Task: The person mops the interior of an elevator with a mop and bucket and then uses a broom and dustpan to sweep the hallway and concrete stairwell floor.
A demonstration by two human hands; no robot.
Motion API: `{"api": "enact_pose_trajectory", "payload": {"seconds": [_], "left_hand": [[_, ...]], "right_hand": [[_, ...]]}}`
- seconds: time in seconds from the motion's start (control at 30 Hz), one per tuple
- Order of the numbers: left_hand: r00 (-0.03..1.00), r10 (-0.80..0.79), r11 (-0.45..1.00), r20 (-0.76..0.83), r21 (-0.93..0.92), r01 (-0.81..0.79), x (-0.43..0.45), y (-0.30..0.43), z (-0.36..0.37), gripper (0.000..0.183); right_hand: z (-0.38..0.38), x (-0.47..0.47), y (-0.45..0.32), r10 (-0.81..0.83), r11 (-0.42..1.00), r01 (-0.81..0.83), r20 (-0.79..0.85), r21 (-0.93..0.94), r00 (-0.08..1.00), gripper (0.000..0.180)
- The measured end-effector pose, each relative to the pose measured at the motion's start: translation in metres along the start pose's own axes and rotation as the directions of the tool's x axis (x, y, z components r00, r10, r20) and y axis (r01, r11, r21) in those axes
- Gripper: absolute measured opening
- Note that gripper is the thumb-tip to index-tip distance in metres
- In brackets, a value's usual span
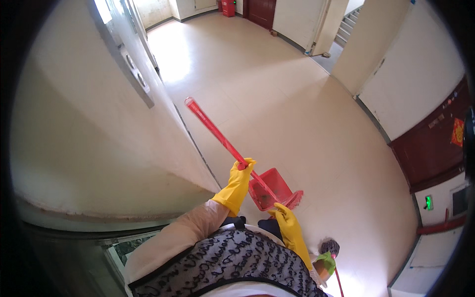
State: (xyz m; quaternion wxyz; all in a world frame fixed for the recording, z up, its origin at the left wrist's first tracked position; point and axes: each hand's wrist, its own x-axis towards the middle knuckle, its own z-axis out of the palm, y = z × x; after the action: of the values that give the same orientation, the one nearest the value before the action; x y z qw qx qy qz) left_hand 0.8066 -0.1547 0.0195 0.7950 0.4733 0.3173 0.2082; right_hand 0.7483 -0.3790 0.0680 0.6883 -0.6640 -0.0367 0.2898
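My left hand [237, 182], in a yellow rubber glove, grips a long red handle [215, 130] partway along. The handle runs down to a red broom head [295, 200] with red bristles. Beneath it lies a red dustpan [280, 182] with dark debris inside, close to my feet. My right hand [289, 224], also in a yellow glove, hangs beside the dustpan's near edge, just below the broom head. Its fingers are slightly bent and apart, and nothing shows between them.
A wall [111, 148] rises close on my left. Behind me to the right stand a dark mop head [329, 247], a green cloth [326, 264] and a thin red pole [338, 282]. Dark red doors [430, 148] line the right wall. Stairs [348, 26] show through a doorway.
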Motion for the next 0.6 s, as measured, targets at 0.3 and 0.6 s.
{"api": "enact_pose_trajectory", "payload": {"seconds": [0.3, 0.6], "left_hand": [[0.913, 0.204, 0.971, -0.353, -0.046, -0.235, 0.106, 0.029, 0.009, 0.018], [0.610, 0.103, 0.945, -0.786, -0.115, -0.307, 0.185, 0.042, -0.009, 0.013]], "right_hand": [[-0.062, 0.111, -0.025, 0.096, 0.995, -0.095, 0.048, -0.017, 0.994, 0.029], [-0.133, 0.241, -0.091, 0.046, 0.940, 0.011, 0.156, -0.342, 0.987, 0.031]]}}
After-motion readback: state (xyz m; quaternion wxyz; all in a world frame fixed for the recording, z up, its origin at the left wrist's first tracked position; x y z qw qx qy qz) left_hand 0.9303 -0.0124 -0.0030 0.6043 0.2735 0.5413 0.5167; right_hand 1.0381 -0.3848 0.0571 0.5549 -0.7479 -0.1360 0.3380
